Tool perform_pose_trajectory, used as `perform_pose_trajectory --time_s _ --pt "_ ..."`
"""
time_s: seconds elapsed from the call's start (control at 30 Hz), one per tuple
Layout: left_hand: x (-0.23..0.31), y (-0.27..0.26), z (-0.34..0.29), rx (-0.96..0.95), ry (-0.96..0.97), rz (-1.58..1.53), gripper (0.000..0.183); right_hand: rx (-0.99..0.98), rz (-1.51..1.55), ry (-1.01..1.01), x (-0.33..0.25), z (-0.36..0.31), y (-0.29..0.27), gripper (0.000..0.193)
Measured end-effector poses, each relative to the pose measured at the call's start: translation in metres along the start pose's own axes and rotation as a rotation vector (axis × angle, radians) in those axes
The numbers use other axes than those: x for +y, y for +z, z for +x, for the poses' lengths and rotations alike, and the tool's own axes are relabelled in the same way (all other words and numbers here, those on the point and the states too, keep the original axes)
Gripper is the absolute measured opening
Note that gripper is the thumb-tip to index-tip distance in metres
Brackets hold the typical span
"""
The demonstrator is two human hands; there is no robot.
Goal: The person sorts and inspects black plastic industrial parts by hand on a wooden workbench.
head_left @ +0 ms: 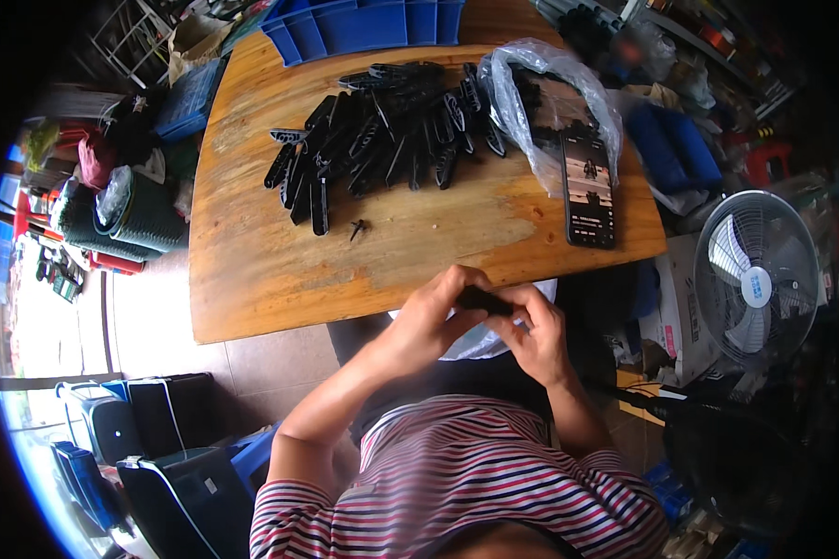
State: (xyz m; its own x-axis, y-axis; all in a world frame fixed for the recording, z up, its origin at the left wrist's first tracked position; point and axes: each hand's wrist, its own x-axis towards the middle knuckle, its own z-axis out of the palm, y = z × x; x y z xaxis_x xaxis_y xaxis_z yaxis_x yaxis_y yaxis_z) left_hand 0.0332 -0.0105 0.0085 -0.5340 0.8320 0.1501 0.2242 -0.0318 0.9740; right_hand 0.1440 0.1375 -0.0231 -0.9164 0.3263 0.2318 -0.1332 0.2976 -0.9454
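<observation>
Just off the table's near edge, my left hand (438,315) and my right hand (535,334) meet around a small dark elongated piece (483,300). Fingers of both hands are closed on it and cover its ends, so its exact kind is hidden. Below the hands, a whitish plastic bag (475,345) shows over my lap. Beyond them on the wooden table (280,279) lies a heap of long black plastic pieces (373,140), some with a grey patterned edge. One tiny black part (359,228) sits apart, in front of the heap.
A blue crate (364,35) stands at the table's far edge. At the right are an open clear plastic bag (508,79) with black parts and a lit phone (589,191). A fan (757,287) stands right of the table; black cases (191,503) are at lower left.
</observation>
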Motion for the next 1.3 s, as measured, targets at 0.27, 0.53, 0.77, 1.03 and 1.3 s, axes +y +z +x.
perform_pose_trajectory --time_s 0.27,0.53,0.77,1.03,1.3 --pt "-0.019 -0.108 0.016 0.575 0.01 1.247 0.021 -0.053 -0.444 -0.155 0.049 -0.02 -0.004 0.025" --pt "-0.036 -0.127 0.006 0.546 -0.041 1.091 0.028 0.074 -0.504 -0.353 -0.009 0.175 -0.083 0.01" --pt "-0.025 -0.102 0.003 0.452 -0.1 -0.502 0.037 -0.185 -0.954 -0.014 0.073 0.292 -0.114 0.015" --pt "-0.045 -0.064 0.022 0.214 -0.16 -0.971 0.034 -0.23 -1.138 0.088 0.064 0.301 -0.091 0.019" --pt "-0.048 -0.048 0.032 0.184 -0.182 -1.085 0.034 -0.027 -0.591 -0.079 0.016 0.239 -0.103 0.016"
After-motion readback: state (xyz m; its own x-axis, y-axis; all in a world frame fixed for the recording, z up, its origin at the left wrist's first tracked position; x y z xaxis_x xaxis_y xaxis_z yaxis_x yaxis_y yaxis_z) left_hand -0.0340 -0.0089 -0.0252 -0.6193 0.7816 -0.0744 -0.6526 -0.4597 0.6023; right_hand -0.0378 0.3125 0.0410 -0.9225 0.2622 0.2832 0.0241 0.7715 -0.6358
